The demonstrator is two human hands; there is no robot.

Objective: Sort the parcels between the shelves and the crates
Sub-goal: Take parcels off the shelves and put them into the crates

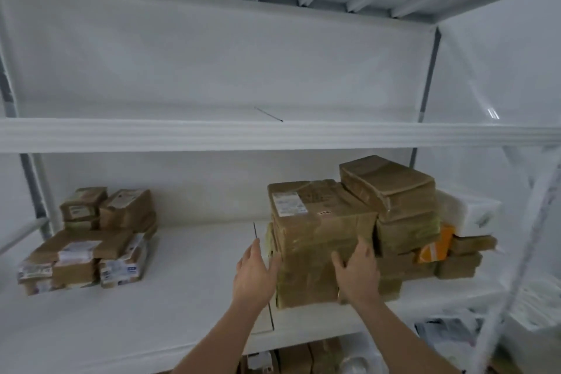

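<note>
A large brown taped parcel [318, 215] with a white label sits on top of a stack on the white middle shelf [188, 291]. My left hand [255, 273] is open with straight fingers just left of the stack, at its side. My right hand [359, 270] lies open against the front face of the stack below the large parcel. More brown parcels [391, 188] are piled to the right, with an orange packet [435, 247] among them. A second pile of brown parcels [91, 240] stands at the shelf's left.
The upper shelf [273, 133] carries nothing visible except a thin dark strip [268, 114]. White bags [473, 212] lie behind the right pile. A white upright post [522, 252] crosses the right side. Below the shelf edge, more parcels [303, 358] show.
</note>
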